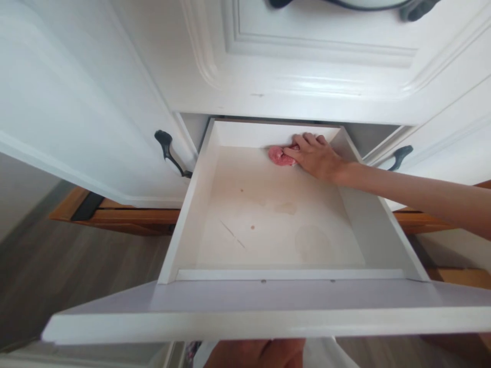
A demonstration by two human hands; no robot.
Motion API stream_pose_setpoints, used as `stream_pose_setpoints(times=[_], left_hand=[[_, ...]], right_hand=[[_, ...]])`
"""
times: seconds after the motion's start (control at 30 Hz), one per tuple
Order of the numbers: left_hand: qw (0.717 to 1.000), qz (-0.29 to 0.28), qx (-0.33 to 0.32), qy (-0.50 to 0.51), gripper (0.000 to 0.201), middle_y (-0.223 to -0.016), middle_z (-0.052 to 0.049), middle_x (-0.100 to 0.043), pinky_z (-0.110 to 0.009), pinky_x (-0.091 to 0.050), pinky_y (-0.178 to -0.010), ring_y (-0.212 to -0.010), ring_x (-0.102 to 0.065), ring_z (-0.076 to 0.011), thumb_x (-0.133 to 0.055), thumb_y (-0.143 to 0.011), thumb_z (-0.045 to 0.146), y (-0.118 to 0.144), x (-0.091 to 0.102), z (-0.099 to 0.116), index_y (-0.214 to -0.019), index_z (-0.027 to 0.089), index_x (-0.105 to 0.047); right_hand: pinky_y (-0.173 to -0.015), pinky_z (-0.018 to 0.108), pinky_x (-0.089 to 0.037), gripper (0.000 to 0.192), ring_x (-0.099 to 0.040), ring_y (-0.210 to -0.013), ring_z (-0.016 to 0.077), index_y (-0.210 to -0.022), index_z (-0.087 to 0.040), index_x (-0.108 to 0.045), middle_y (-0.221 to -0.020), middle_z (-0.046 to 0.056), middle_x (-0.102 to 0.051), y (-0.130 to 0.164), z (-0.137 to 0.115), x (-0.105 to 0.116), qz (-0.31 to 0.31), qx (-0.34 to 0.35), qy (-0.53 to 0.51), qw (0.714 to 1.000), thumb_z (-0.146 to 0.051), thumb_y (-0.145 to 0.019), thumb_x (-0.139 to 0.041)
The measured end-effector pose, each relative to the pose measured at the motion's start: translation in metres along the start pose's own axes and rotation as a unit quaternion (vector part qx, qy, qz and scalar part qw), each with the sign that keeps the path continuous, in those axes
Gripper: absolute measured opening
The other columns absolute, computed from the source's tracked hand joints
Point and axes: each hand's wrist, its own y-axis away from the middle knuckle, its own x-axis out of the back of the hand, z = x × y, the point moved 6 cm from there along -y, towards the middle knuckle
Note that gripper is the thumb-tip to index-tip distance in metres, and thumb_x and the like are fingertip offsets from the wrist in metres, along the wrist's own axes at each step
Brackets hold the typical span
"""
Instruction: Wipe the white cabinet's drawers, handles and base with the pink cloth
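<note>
At drawer's back wall, right hand presses pink cloth, fingers curled onto it. Wiping step looks under way (stains remain mid-floor); next sweep likely forward. Left hand below drawer front, fingers hidden.

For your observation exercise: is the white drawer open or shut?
Open. The drawer is pulled far out, its stained floor exposed, and the right hand presses a pink cloth inside.
</note>
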Motion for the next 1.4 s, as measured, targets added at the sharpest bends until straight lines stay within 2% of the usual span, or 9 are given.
stream_pose_setpoints(times=[0.13, 0.23, 0.47, 0.7, 0.8, 0.93, 1.17, 1.3, 1.4], left_hand=[[0.997, 0.039, 0.007, 0.058, 0.029, -0.083, 0.007, -0.076, -0.019, -0.058, -0.073, -0.064, -0.067, -0.0104, -0.070, -0.096, 0.019, -0.022, 0.010, -0.009, -0.123, 0.029, -0.072], [0.995, 0.078, 0.001, 0.063, 0.021, -0.085, 0.007, -0.078, -0.019, -0.059, -0.079, -0.062, -0.066, -0.0103, -0.064, -0.100, 0.018, -0.029, 0.013, -0.011, -0.118, 0.025, -0.072], [0.996, 0.072, -0.020, 0.048, 0.027, -0.111, 0.003, -0.083, -0.024, -0.055, -0.110, -0.085, -0.073, -0.0100, -0.057, -0.106, 0.018, -0.030, 0.011, -0.006, -0.126, 0.021, -0.075], [0.990, 0.088, 0.009, 0.114, 0.033, -0.115, 0.002, -0.082, -0.029, -0.050, -0.120, -0.103, -0.076, -0.0124, -0.046, -0.111, 0.015, -0.036, 0.013, -0.009, -0.136, 0.015, -0.069], [0.986, 0.086, 0.025, 0.139, 0.032, -0.115, 0.000, -0.082, -0.029, -0.056, -0.113, -0.106, -0.077, -0.0139, -0.048, -0.110, 0.016, -0.036, 0.010, -0.011, -0.135, 0.017, -0.068], [0.984, 0.090, 0.029, 0.154, 0.030, -0.114, -0.002, -0.081, -0.027, -0.061, -0.101, -0.105, -0.078, -0.0146, -0.046, -0.112, 0.019, -0.037, 0.010, -0.011, -0.133, 0.017, -0.068], [0.985, 0.083, 0.052, 0.145, 0.029, -0.106, -0.002, -0.080, -0.030, -0.059, -0.073, -0.089, -0.078, -0.0150, -0.042, -0.114, 0.021, -0.039, 0.011, -0.010, -0.129, 0.020, -0.067], [0.983, 0.098, 0.058, 0.141, 0.031, -0.103, -0.001, -0.080, -0.031, -0.056, -0.072, -0.090, -0.077, -0.0144, -0.038, -0.116, 0.022, -0.041, 0.012, -0.007, -0.125, 0.019, -0.067], [0.979, 0.116, 0.077, 0.150, 0.030, -0.103, -0.002, -0.079, -0.030, -0.056, -0.074, -0.092, -0.076, -0.0140, -0.038, -0.116, 0.023, -0.042, 0.010, -0.003, -0.124, 0.017, -0.066]], right_hand=[[-0.106, 0.059, -0.040, 0.055, -0.044, -0.138, 0.0432, -0.152, -0.028, -0.053, -0.163, 0.021, -0.042, 0.025, 0.025, -0.007, -0.078, -0.031, -0.024, 0.996, -0.024, -0.097, -0.053], [-0.101, 0.052, -0.045, 0.062, -0.049, -0.137, 0.0426, -0.151, -0.027, -0.053, -0.165, 0.021, -0.040, 0.036, 0.025, -0.007, -0.156, -0.015, -0.053, 0.986, -0.023, -0.090, -0.062], [-0.064, 0.035, -0.046, 0.066, -0.064, -0.087, 0.0258, -0.132, -0.030, -0.067, -0.117, 0.010, -0.065, 0.079, -0.030, 0.037, -0.292, 0.061, -0.171, 0.939, -0.007, -0.071, -0.069], [-0.047, 0.032, -0.041, 0.053, -0.058, -0.057, 0.0151, -0.119, -0.033, -0.074, -0.096, 0.003, -0.073, 0.118, -0.085, 0.080, -0.442, 0.086, -0.337, 0.827, -0.002, -0.078, -0.064], [-0.045, 0.034, -0.037, 0.063, -0.053, -0.048, 0.0144, -0.131, -0.035, -0.068, -0.092, 0.002, -0.073, 0.114, -0.099, 0.084, -0.449, 0.093, -0.323, 0.828, -0.005, -0.076, -0.062], [-0.043, 0.031, -0.032, 0.049, -0.049, -0.044, 0.0128, -0.120, -0.031, -0.067, -0.079, -0.002, -0.066, 0.081, -0.135, 0.100, -0.414, 0.138, -0.328, 0.838, -0.008, -0.077, -0.066], [-0.075, 0.026, -0.053, 0.057, -0.069, -0.097, 0.0193, -0.141, -0.013, -0.060, -0.122, 0.012, -0.076, 0.002, -0.209, 0.126, -0.272, 0.291, -0.404, 0.824, -0.001, -0.086, -0.059], [-0.076, 0.024, -0.051, 0.042, -0.069, -0.092, 0.0176, -0.118, -0.012, -0.071, -0.107, 0.006, -0.078, -0.004, -0.214, 0.117, -0.227, 0.252, -0.498, 0.798, 0.003, -0.080, -0.060], [-0.075, 0.024, -0.050, 0.028, -0.067, -0.085, 0.0164, -0.100, -0.015, -0.070, -0.091, 0.001, -0.075, -0.005, -0.211, 0.103, -0.182, 0.119, -0.609, 0.763, 0.001, -0.079, -0.060]])
